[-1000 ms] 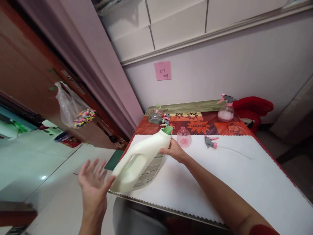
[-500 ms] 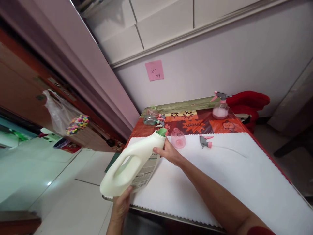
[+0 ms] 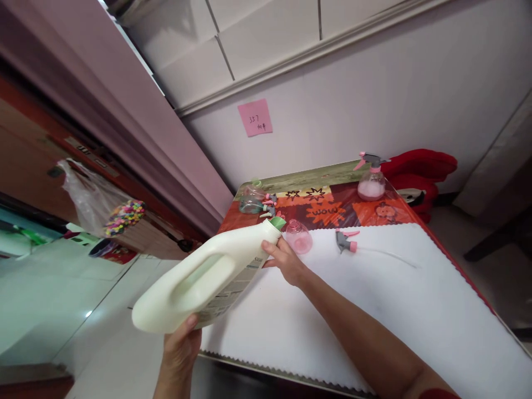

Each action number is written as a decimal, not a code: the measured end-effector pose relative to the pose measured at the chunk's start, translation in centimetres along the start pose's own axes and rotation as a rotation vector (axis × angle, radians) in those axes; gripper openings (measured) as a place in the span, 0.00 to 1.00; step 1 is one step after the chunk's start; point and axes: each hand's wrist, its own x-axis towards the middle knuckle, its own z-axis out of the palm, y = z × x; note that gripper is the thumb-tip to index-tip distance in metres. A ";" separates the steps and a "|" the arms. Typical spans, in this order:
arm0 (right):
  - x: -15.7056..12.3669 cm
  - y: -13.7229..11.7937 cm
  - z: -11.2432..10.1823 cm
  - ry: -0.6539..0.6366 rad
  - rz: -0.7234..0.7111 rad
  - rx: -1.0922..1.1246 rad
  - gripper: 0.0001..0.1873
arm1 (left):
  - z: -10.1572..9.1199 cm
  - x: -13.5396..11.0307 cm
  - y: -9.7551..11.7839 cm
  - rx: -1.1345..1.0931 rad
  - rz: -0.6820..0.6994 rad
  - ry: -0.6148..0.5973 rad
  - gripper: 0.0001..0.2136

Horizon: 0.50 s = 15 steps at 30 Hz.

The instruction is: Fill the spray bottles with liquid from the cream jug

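Note:
A large cream-white jug with a built-in handle and a green spout lies tilted in both my hands, spout end up to the right. My left hand supports it from below near its base. My right hand grips its neck, thumb on top. Just right of the spout stands a pink transparent bottle with no sprayer on it. A grey and pink trigger sprayer head with a long clear tube lies on the white mat.
At the far right corner stands a spray bottle holding pinkish liquid. More transparent bottles and sprayer heads lie at the far left. A red plush item is beyond the table. A plastic bag hangs on the left.
The jug's base has swung left and a little up, bringing the jug nearer to horizontal. My left hand has moved left with it. The camera view has shifted slightly.

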 end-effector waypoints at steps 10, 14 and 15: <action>0.4 -0.5 -0.5 0.086 0.033 -0.011 0.28 | 1.4 1.2 1.0 0.014 0.054 -0.021 0.35; 0.5 -0.5 -0.6 0.104 0.062 0.014 0.28 | 1.6 1.6 1.4 0.036 0.055 -0.039 0.37; 0.5 -0.5 -0.6 0.106 0.069 0.023 0.28 | 1.6 1.6 1.5 0.041 0.056 -0.042 0.37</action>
